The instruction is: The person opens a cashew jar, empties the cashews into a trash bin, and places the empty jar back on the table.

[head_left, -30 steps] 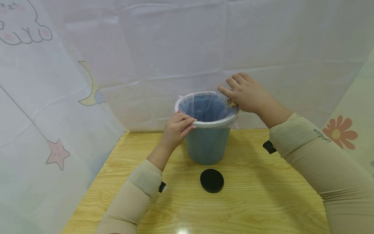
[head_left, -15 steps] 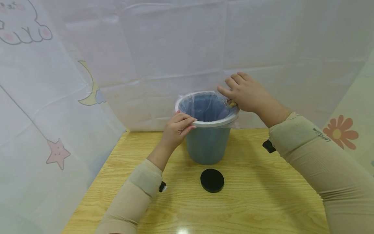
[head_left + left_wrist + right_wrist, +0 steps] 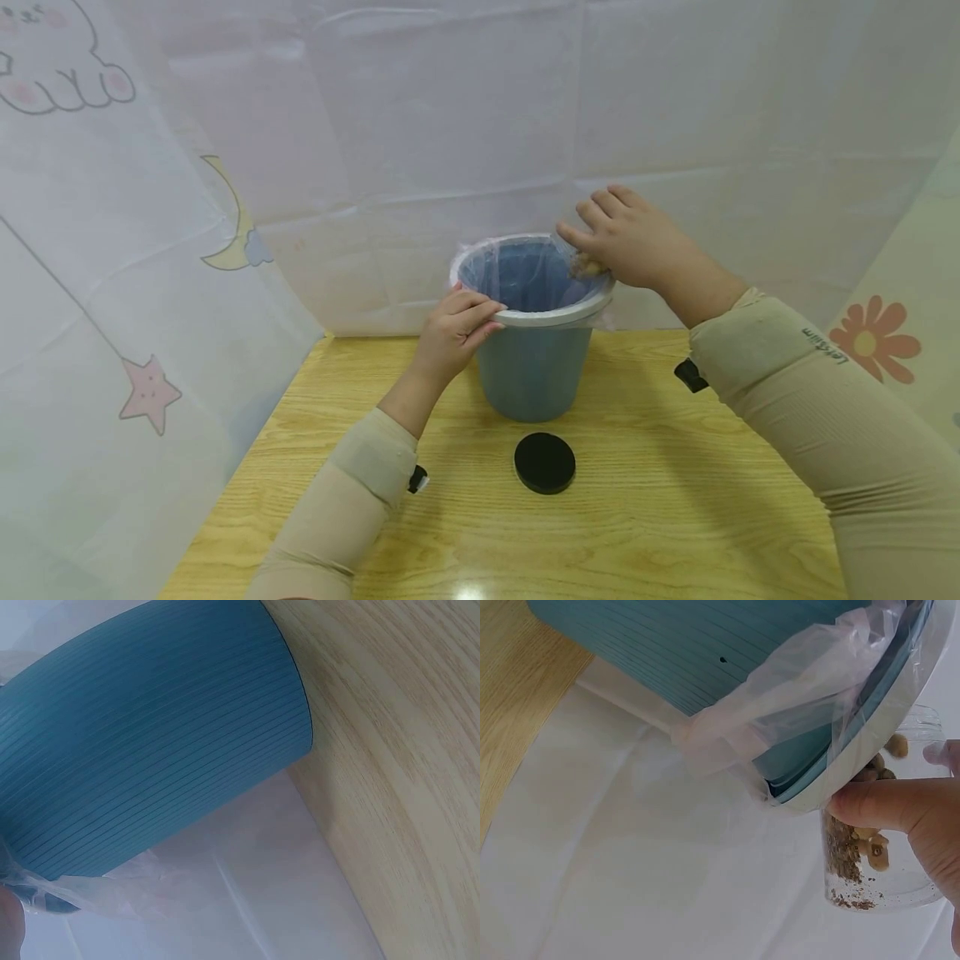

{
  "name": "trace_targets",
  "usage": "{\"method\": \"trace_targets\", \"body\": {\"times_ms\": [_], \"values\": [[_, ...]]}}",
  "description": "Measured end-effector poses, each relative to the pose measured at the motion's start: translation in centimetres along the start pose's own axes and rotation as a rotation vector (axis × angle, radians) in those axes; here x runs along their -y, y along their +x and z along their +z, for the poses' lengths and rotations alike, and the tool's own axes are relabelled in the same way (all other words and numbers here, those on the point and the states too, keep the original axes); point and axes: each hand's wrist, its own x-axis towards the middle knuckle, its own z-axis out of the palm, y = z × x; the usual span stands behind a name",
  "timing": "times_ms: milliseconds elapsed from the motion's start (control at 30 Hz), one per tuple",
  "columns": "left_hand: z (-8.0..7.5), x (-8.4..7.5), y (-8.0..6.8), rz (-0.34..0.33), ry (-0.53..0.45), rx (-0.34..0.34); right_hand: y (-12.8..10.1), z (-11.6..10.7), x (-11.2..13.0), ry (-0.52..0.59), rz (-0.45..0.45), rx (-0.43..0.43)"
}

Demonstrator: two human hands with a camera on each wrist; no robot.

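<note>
On the wooden table (image 3: 675, 500), toward its back edge and roughly mid-width, stands a blue ribbed bin (image 3: 532, 367), upright, base on the wood. It has a pale grey rim ring (image 3: 551, 317) and a clear plastic liner (image 3: 525, 267) inside, with the liner's loose edge bunched out under the ring on the far right side.

Left hand (image 3: 453, 333) grips the near-left part of the ring, fingers curled over the top edge, thumb side outside.

Right hand (image 3: 637, 237) is at the far-right part of the rim, holding a clear jar (image 3: 877, 847) tipped with its mouth over the bin. Thumb is pressed along the jar side, fingers wrapped round it. Tan nut-like pieces (image 3: 874, 851) and brown crumbs sit inside the jar; jar touches the ring.

Black round lid (image 3: 544, 463) lies flat on the table in front of the bin, apart from it, nearer the front edge, between the two forearms.
</note>
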Motion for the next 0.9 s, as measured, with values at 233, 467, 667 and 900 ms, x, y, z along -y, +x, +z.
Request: {"method": "trace_targets", "body": {"times_ms": [233,467,667,900], "values": [[0.01,-0.04,0.0,-0.005,0.005,0.002,-0.02,0.1,-0.01,-0.003,-0.004,-0.028],[-0.06,-0.08,0.0,-0.009,-0.005,0.001,-0.08,0.05,0.02,0.002,0.002,-0.033],[-0.04,-0.09,0.0,-0.007,-0.005,0.003,-0.07,-0.01,-0.06,-0.004,0.002,-0.016],[-0.08,-0.06,0.01,-0.006,0.0,0.005,-0.03,-0.01,-0.05,-0.008,-0.009,-0.017]]}}
